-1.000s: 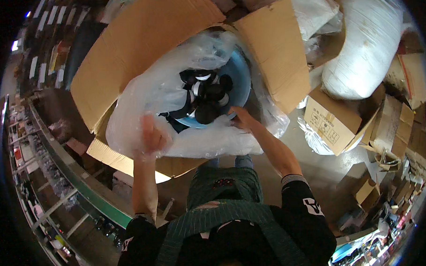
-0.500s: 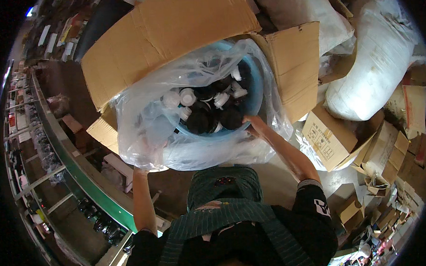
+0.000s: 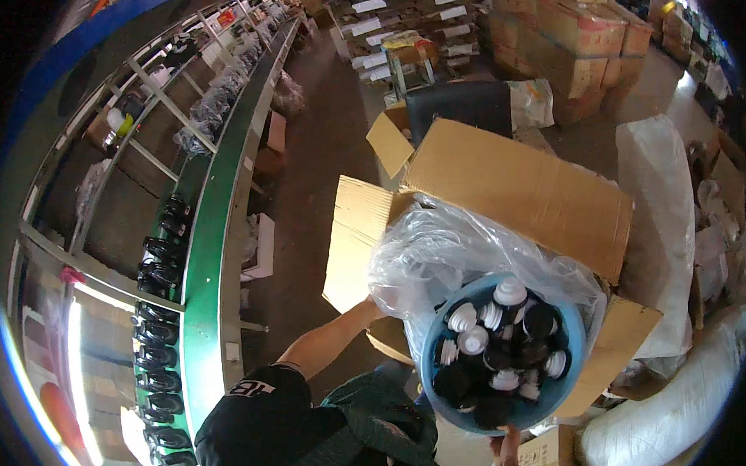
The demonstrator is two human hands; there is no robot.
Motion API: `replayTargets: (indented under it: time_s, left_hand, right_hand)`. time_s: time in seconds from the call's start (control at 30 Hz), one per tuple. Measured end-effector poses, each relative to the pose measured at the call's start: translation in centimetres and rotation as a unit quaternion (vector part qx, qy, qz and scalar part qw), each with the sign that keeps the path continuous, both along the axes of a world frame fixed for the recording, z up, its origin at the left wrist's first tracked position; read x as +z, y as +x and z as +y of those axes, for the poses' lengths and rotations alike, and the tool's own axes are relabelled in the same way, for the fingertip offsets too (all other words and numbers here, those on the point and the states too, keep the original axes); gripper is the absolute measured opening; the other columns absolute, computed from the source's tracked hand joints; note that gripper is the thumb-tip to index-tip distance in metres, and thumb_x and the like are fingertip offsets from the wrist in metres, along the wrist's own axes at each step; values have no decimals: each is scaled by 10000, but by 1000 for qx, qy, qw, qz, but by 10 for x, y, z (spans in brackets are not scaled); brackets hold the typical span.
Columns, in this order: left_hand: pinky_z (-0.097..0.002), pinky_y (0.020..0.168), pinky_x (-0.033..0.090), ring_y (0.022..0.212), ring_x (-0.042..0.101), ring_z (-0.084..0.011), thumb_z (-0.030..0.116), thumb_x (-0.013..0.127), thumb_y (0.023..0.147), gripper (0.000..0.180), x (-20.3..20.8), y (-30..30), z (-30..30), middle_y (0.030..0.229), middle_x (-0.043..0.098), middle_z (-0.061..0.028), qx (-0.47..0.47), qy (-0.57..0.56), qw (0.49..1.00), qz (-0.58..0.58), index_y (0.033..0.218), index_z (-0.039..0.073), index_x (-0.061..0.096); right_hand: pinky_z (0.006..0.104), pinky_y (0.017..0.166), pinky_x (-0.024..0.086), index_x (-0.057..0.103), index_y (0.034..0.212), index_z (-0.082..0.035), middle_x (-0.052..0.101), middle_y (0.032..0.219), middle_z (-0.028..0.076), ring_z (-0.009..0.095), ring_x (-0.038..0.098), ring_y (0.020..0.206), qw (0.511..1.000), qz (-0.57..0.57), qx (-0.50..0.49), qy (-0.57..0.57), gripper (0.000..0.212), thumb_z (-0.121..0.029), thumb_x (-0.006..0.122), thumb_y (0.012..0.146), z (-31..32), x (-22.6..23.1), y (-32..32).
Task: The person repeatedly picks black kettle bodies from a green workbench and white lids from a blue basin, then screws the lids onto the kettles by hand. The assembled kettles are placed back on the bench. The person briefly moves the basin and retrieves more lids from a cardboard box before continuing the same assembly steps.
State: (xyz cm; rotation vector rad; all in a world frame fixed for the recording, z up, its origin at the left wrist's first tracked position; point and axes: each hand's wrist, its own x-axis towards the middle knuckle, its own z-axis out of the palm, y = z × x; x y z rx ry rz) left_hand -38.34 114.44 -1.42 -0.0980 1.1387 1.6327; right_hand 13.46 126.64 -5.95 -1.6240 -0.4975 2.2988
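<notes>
A round blue basin (image 3: 429,354) holds a heap of black and white round parts (image 3: 502,343), some of the white ones ridged. My right hand (image 3: 505,444) grips its near rim, fingers closed. The basin sits at the mouth of an open cardboard box (image 3: 511,195), whose flaps stand outward. A clear plastic bag (image 3: 439,243) lines the box and bunches up along the basin's far and left sides. Against the bag's left edge, beside a box flap, is my left hand (image 3: 377,305); plastic covers its fingers, so their grip is hidden.
To the left runs a green conveyor bench (image 3: 207,296) with a row of black devices (image 3: 157,355) alongside. A black chair back (image 3: 459,107) stands behind the box. Stacked cartons (image 3: 564,45) rise farther back. White sacks (image 3: 660,223) and a wrapped roll (image 3: 667,420) crowd the right.
My view has swung left, bringing the bench and aisle in. The basin's whole rim now shows, where plastic covered its left part before. My right hand stays on the rim.
</notes>
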Motion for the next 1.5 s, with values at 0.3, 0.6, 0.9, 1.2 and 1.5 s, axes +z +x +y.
replayTargets:
  time_s: [0.3, 0.6, 0.9, 1.2, 1.5]
  left_hand:
    - [-553, 985, 391, 1179, 502, -228, 425, 350, 1113, 363, -44, -2, 1, 1360, 494, 0, 4, -22, 999, -27, 1412, 237, 430]
    - [-594, 1089, 393, 1315, 508, -254, 438, 343, 1108, 457, -109, -44, 13, 1502, 477, -13, -86, -31, 995, 26, 1514, 234, 393]
    - [-602, 1281, 203, 1586, 258, -330, 582, 266, 1086, 681, -93, -184, 44, 1682, 347, -94, -143, -119, 982, 33, 1555, 113, 422]
    - [-478, 1220, 328, 1430, 477, -310, 429, 477, 1072, 652, 6, -145, 144, 1627, 428, -123, -98, -34, 858, 503, 1599, 57, 383]
    - [-575, 1218, 329, 1536, 350, -383, 409, 753, 943, 861, 265, 232, 203, 1683, 342, -167, -626, 516, 239, 533, 1641, 112, 345]
  right_hand:
    - [364, 748, 454, 607, 1081, -102, 592, 1008, 59, 209, 546, 860, 985, 63, -150, -60, 238, -171, 678, 864, -94, 26, -1]
    - [406, 1016, 569, 654, 1274, -33, 708, 1307, 121, 268, 673, 1186, 894, 175, -390, -134, 437, -40, 653, 837, -271, 59, -2]
    - [456, 986, 553, 633, 1004, -38, 681, 1059, 114, 283, 675, 1055, 868, 203, -453, -13, 116, -127, 627, 929, -346, 34, -129]
    - [386, 784, 536, 662, 970, -59, 672, 987, 51, 198, 644, 889, 891, -144, -362, 233, 98, -35, 709, 887, -368, 82, -251]
    - [376, 742, 534, 704, 967, -85, 668, 893, 51, 226, 669, 862, 773, -5, -617, 145, 228, -264, 815, 880, -338, 133, -315]
